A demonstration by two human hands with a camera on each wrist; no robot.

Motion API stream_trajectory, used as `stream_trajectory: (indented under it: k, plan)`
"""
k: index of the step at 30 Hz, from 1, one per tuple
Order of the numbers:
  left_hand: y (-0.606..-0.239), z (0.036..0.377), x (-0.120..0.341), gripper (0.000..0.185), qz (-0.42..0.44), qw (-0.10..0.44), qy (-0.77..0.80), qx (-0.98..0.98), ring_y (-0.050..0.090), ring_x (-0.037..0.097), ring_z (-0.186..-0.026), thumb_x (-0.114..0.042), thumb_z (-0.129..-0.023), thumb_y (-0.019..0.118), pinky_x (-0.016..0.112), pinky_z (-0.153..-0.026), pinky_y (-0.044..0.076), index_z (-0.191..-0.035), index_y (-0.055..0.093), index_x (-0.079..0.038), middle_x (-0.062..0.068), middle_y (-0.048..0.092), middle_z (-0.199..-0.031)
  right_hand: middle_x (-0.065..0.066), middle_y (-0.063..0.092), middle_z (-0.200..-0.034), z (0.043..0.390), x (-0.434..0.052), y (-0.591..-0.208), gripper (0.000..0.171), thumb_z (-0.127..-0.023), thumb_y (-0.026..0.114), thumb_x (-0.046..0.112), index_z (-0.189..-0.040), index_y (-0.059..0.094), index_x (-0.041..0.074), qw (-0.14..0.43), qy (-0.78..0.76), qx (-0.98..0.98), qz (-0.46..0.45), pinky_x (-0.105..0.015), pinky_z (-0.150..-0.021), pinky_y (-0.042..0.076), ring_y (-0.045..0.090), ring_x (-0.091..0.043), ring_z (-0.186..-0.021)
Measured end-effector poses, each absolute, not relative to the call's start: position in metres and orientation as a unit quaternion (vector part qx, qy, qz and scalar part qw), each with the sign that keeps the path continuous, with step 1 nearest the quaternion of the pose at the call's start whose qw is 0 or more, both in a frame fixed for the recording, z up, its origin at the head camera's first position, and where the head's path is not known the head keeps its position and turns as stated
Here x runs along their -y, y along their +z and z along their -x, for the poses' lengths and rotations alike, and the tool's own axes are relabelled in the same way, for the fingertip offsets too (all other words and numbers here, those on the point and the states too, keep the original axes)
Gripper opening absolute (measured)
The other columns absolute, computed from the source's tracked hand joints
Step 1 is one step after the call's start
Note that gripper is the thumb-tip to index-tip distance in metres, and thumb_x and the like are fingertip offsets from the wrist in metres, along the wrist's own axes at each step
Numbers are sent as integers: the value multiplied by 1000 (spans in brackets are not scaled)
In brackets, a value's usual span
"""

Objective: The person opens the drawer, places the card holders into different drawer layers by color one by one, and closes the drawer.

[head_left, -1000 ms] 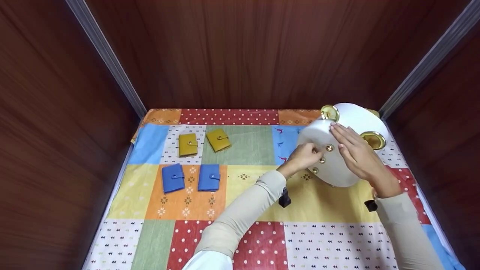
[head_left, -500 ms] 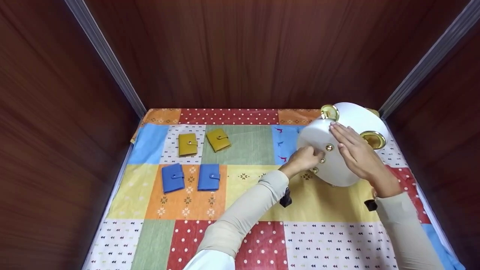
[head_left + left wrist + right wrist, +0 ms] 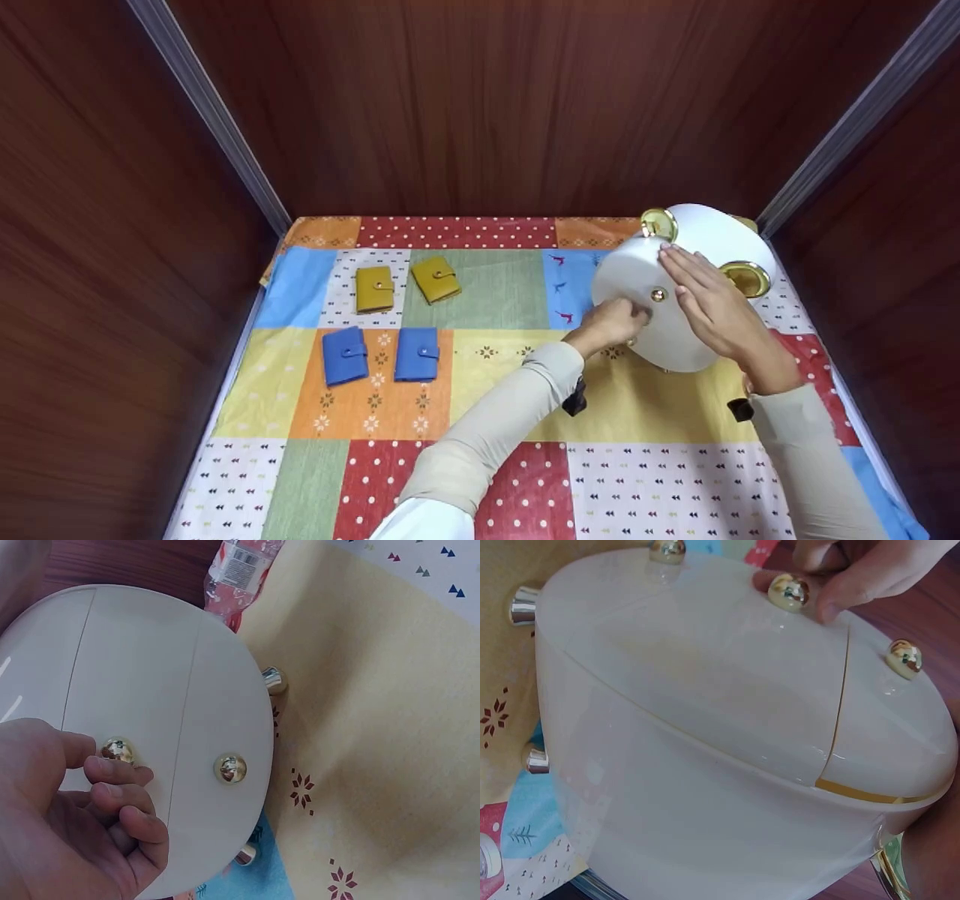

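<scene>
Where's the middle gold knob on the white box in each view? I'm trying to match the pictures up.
Head: not visible; the left hand seems to cover it.
Left wrist: the middle gold knob is left of center, slightly below mid-height, by the left hand's fingers.
Right wrist: near the top edge, right of center, again by the left hand's fingers.
Shared landmark: the white box.

Smooth glossy container (image 3: 697, 667), shiny metallic knobs (image 3: 231, 768)

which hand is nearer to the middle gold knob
Left: the left hand has finger and thumb on either side of the middle gold knob; the right hand rests farther right on the white box.
</scene>
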State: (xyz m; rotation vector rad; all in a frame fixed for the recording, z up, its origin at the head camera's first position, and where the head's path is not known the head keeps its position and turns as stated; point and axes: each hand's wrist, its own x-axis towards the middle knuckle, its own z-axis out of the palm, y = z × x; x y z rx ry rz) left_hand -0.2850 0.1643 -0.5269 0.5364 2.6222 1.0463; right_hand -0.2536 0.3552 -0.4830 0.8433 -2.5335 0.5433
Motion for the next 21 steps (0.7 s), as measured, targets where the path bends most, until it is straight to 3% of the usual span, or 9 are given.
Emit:
stream_trajectory:
  k: [8,14,21]
  plan:
    - [-533,284,-171,39,-191,119,329,-917,67,10,-80,-43,-110,51,25,-70,52,-80,64,-21,-2,78,-97,-14,45,-167,253,-355,-483,51,-109,45,6,-160,47,7,205,196,911,-301,-33,-135,15,41,-37,-156]
    - [-537,281,-176,44,-186,107,325,-921,64,12,-76,-41,-112,45,30,-70,53,-72,52,-23,-2,72,-85,-15,45,-167,254,-356,-482,51,-109,45,6,-159,47,6,205,200,909,-302,-34,-135,14,41,-38,-155]
    - [-537,279,-178,45,-179,101,314,-927,63,14,-75,-39,-111,44,32,-70,54,-70,52,-22,-1,72,-86,-15,47,-166,254,-355,-483,50,-109,45,6,-159,48,6,207,199,908,-306,-34,-135,15,43,-38,-155]
